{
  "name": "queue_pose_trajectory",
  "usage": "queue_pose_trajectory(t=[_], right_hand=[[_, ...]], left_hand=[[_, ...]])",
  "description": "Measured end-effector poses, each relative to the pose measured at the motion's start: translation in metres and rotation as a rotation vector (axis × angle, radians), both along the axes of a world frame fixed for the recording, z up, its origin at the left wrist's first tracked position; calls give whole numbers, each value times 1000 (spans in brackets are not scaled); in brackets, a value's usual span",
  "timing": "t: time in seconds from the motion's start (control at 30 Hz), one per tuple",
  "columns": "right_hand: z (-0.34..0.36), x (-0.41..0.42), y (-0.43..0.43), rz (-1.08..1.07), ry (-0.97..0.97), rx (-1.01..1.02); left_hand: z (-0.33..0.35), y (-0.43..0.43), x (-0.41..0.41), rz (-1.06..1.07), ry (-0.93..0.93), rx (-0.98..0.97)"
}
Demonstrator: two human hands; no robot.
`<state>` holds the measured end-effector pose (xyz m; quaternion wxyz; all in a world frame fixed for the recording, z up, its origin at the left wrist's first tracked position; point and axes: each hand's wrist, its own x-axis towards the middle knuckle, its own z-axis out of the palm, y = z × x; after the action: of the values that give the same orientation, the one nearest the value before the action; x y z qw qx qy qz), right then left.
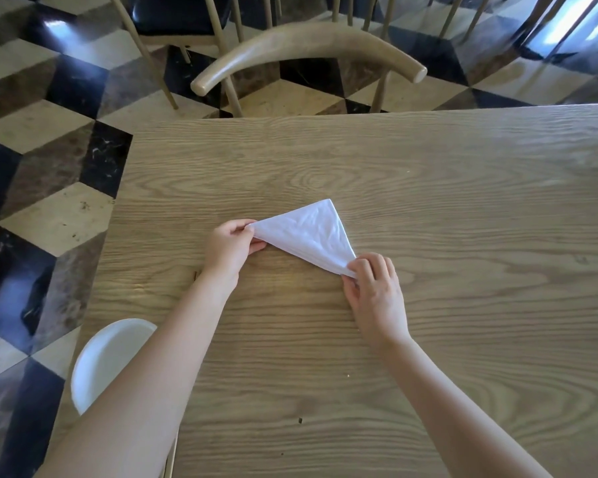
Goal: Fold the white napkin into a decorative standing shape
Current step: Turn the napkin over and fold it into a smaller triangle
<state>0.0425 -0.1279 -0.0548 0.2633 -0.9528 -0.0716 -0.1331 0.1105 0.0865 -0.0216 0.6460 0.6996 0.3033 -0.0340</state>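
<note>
On table [428, 188], triangular white napkin [308, 236]

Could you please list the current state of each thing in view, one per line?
White napkin: folded into a triangle, lying flat on the table, not yet standing.
Left hand: pinching the napkin's left corner.
Right hand: pinching the napkin's near right corner.
White plate: at the table's left edge, partly hidden by the left arm.
Wooden chair: unoccupied, at the table's far side.
</note>
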Motion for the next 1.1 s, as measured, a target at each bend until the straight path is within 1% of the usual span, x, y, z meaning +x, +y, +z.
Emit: queue_pose_trajectory(t=[0.13,0.33,0.37,0.43,0.5,0.53,0.6,0.63,0.67,0.7,0.77,0.83,0.97,1.1], right_hand=[[4,7,-6,32,-36,23],[2,10,-34,57,-49,-3],[1,9,-37,80,-50,-16],[2,11,-42,114,-30,-3],[8,11,-44,88,55,67],[14,12,-42,57,104,114],[26,21,-26,14,142,173],[31,31,-13,12,137,160],[33,42,0,26,145,122],[31,54,14,53,181,62],[21,72,34,110,302,-83],[6,76,38,140,330,-200],[-2,73,33,174,289,-247],[-3,62,14,155,236,-350]], left_hand=[[0,-3,-6,9,-27,84],[4,-15,-27,37,13,115],[6,-15,-31,8,30,166],[10,-11,-37,-97,61,351],[14,-6,-38,-163,62,559],[15,-5,-36,-170,9,679],[17,-15,-23,-203,-206,886],[16,-26,-14,-270,-307,949],[12,-39,-4,-368,-355,986],[9,-52,2,-471,-335,1017],[-10,-67,6,-610,-162,1096],[-30,-67,2,-657,-43,1163],[-36,-59,-2,-715,-39,1253],[-36,-43,-7,-687,-45,1297]])
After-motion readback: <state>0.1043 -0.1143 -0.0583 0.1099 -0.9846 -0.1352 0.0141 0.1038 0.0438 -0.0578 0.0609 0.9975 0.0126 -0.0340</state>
